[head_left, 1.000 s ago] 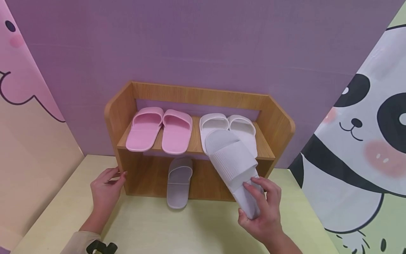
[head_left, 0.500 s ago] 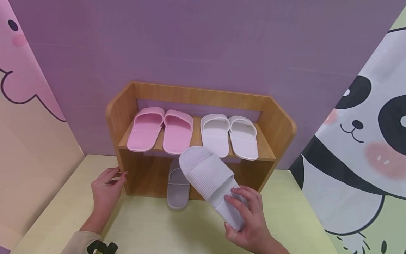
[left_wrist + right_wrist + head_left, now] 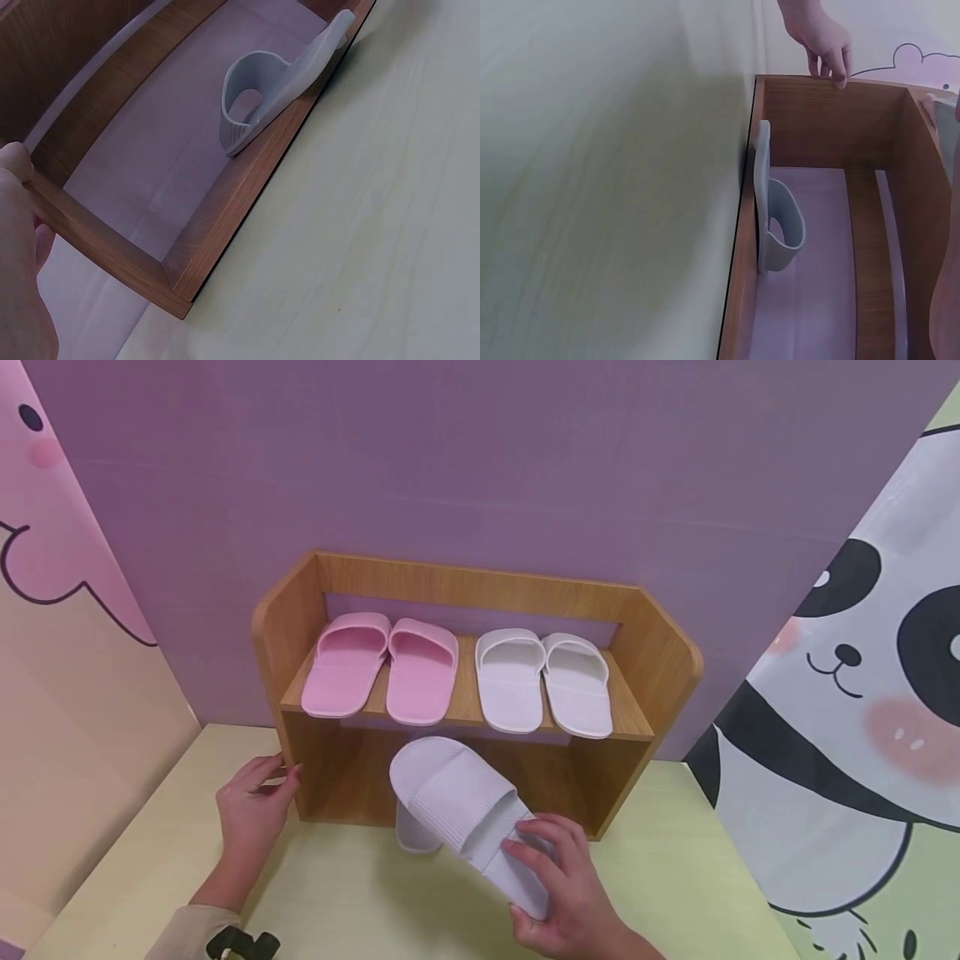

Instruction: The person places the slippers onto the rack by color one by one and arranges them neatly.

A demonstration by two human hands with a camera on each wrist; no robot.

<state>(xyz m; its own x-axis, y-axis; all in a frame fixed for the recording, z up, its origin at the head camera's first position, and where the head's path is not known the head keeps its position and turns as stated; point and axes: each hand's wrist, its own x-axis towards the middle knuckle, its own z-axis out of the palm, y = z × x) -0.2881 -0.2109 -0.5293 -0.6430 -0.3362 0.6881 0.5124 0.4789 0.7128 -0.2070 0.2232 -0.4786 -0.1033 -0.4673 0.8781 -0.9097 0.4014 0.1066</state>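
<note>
My right hand (image 3: 558,885) grips a light grey slipper (image 3: 459,802) by its heel end, fingers on the footbed and thumb underneath. It is held tilted in front of the wooden shoe rack (image 3: 660,660), toe toward the upper left. At the rack's left side panel, my left hand (image 3: 251,797) pinches the front edge; the right wrist view shows the fingers of this left hand (image 3: 825,41) over that edge. On the lower shelf lies another grey slipper (image 3: 300,71), largely hidden behind the held one in the head view.
Two pink slippers (image 3: 420,685) stand on the upper shelf's left, two white slippers (image 3: 510,693) on its right. The rack stands on a pale tabletop (image 3: 330,893) against a purple wall (image 3: 480,468). Cartoon-printed walls (image 3: 832,760) flank the tabletop on both sides.
My right hand has brought the grey slipper left and down, away from the white slippers, so that it now covers most of the lower-shelf slipper. The left hand stays at the panel.
</note>
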